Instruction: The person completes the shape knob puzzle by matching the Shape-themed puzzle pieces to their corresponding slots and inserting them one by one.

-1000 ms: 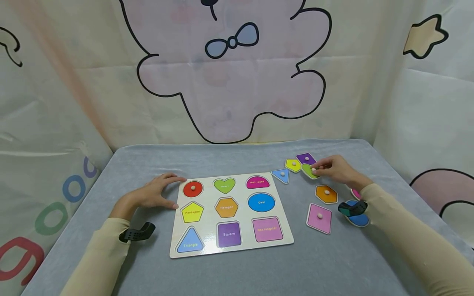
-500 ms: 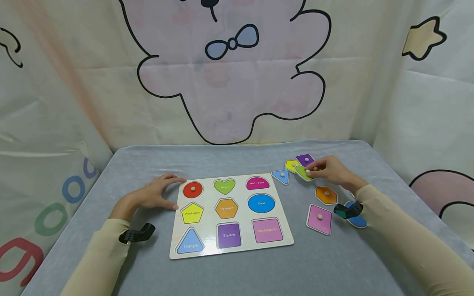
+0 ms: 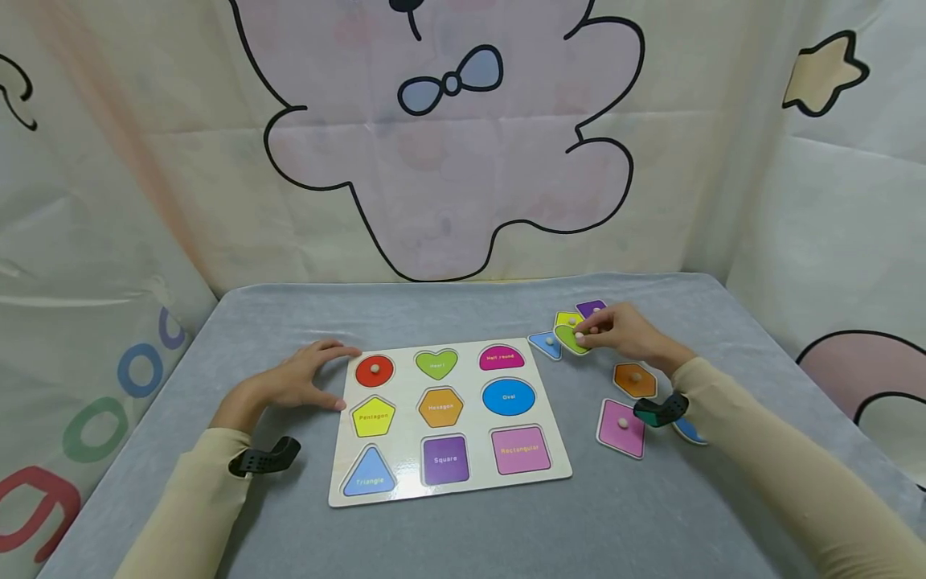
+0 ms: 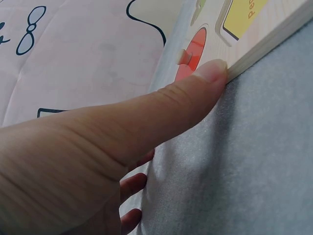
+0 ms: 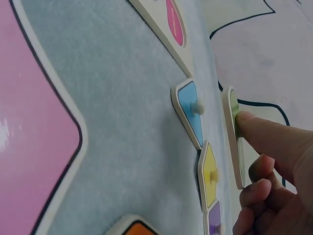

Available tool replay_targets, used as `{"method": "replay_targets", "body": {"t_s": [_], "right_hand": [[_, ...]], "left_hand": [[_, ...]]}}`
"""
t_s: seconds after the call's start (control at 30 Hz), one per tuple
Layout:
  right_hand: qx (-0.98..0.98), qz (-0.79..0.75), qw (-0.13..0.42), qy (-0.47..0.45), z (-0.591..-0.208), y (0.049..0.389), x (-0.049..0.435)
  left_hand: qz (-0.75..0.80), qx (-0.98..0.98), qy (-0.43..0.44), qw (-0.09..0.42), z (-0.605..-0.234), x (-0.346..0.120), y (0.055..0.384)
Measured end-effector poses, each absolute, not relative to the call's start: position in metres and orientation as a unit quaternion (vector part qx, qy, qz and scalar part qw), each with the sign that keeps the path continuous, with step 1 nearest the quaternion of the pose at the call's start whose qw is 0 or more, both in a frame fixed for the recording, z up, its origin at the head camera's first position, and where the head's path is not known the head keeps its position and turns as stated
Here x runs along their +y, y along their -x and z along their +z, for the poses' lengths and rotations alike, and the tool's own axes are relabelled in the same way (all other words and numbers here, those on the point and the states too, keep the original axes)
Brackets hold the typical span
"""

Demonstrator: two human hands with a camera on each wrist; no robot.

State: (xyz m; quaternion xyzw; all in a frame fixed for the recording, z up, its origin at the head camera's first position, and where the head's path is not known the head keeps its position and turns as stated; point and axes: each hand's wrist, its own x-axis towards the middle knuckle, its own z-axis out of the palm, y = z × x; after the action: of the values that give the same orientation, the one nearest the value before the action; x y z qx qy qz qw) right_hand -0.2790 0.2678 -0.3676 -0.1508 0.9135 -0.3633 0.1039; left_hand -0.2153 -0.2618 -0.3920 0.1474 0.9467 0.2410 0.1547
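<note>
A white shape-puzzle board (image 3: 473, 474) lies on the cloth, its red circle piece (image 3: 365, 371) fitted top left. At the board's left edge rests my left hand (image 3: 292, 379); in the left wrist view the thumb (image 4: 195, 93) touches the board's edge near the red circle. By its knob, my right hand (image 3: 625, 331) pinches a green heart piece (image 3: 569, 341), held above the cloth in the right wrist view. Below and beside it lie the blue triangle piece (image 3: 544, 346), the yellow pentagon piece (image 5: 210, 166) and the purple square piece (image 3: 589, 307), which is partly hidden.
Nearer me on the right lie an orange hexagon piece (image 3: 635, 380) and a pink rectangle piece (image 3: 620, 429). A blue oval piece (image 3: 690, 432) shows partly under my right wrist. A printed curtain (image 3: 448, 161) stands behind the grey-blue cloth-covered table (image 3: 448, 539).
My right hand has moved left with the green heart piece, from beside the purple square piece to near the blue triangle piece. My left hand and the board stay in place.
</note>
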Motion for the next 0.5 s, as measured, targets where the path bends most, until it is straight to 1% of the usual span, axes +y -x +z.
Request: {"method": "replay_targets", "body": {"t_s": [0.5], "right_hand": [[0.896,-0.389,0.113,0.183,-0.368,0.282,0.244]], "left_hand": [[0.242,0.946,-0.149,0.154,-0.391,-0.262,0.215]]}}
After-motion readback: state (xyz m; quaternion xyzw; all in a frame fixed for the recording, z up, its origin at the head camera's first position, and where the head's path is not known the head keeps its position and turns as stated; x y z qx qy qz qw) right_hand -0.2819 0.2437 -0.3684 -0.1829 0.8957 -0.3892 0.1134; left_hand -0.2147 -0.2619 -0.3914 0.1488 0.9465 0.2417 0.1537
